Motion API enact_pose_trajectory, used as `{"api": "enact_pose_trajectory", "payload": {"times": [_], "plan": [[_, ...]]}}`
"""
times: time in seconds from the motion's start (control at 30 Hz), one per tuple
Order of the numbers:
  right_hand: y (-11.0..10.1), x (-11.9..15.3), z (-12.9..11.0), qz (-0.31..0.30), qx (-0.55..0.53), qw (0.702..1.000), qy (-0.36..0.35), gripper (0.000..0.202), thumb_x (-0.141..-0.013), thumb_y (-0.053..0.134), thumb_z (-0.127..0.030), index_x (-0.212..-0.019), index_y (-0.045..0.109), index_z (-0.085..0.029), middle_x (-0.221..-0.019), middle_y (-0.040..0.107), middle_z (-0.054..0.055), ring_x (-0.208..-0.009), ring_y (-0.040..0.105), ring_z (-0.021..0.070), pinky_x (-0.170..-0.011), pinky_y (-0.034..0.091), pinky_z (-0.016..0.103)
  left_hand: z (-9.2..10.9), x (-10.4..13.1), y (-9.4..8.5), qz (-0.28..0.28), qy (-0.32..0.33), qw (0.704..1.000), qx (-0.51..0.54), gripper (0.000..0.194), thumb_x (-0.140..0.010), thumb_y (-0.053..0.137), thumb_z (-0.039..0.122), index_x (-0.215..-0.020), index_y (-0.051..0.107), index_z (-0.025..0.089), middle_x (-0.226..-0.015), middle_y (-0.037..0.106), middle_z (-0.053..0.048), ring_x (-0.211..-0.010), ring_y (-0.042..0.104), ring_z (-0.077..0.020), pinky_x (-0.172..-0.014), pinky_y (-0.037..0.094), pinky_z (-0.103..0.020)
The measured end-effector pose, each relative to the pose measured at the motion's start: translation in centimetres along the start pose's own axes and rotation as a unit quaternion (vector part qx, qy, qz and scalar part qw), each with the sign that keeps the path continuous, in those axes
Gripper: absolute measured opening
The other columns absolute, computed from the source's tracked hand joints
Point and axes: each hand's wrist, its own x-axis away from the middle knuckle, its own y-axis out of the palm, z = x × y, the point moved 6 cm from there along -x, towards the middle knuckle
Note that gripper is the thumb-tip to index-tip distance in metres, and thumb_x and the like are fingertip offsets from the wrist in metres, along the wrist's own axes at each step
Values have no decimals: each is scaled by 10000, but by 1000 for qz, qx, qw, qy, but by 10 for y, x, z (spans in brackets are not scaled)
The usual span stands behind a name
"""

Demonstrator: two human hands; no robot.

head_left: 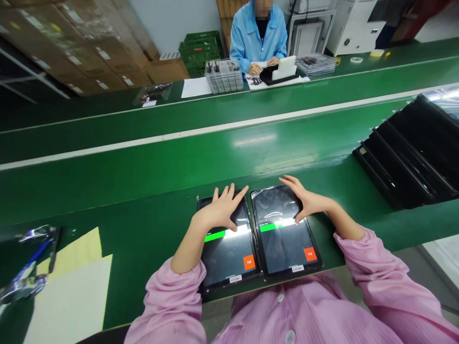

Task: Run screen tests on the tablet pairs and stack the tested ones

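Observation:
Two black tablets lie side by side at the near edge of the green bench, screens up, each showing a green bar and an orange "Fail" box. Over the upper part of the left tablet (229,260) is my left hand (222,210), its fingers spread and holding nothing. My right hand (304,198) is at the upper right of the right tablet (287,248), thumb over the screen and fingers apart, also holding nothing. Whether the fingertips touch the glass is hard to tell.
Several black tablets (409,153) are stacked slanting at the right. Yellow paper sheets (71,296) and a clipboard-like item with metal clips (32,263) lie at the left. Across the bench (143,167), a person in a blue jacket (258,38) works beside clear trays (224,76).

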Motion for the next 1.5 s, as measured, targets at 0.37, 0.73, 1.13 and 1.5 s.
{"api": "enact_pose_trajectory", "payload": {"times": [0.37, 0.73, 1.13, 1.5], "plan": [[-14, 29, 34, 226, -85, 953, 182, 530, -679, 774, -586, -968, 561, -196, -894, 631, 65, -817, 641, 247, -781, 578, 439, -2, -1, 2, 21, 19, 997, 65, 859, -722, 812, 233, -1427, 327, 293, -1645, -23, -229, -1503, 3, -430, -1175, 113, -623], [29, 68, 28, 385, -196, 867, 247, 476, -680, 760, -605, -904, 638, -203, -930, 730, 103, -911, 705, 288, -899, 565, 460, 12, -5, -8, 32, 18, 996, 86, 657, -637, 853, 91, -1196, 574, 297, -1633, 196, -136, -1512, 79, -405, -1167, 44, -669], [24, 64, 27, 377, -197, 874, 236, 463, -667, 772, -596, -884, 669, -201, -912, 749, 107, -882, 721, 295, -885, 583, 462, 11, -8, -9, 74, 39, 996, 19, 712, -607, 889, 164, -1218, 547, 295, -1514, 380, -159, -1453, 269, -414, -1122, 19, -747], [25, 51, 31, 368, -224, 876, 217, 328, -679, 707, -408, -910, 665, -179, -853, 728, 75, -836, 707, 243, -840, 574, 402, 7, -7, -14, 73, 12, 997, 4, 661, -608, 803, 150, -1192, 521, 279, -1505, 410, -187, -1436, 345, -375, -1111, 28, -759]]}}
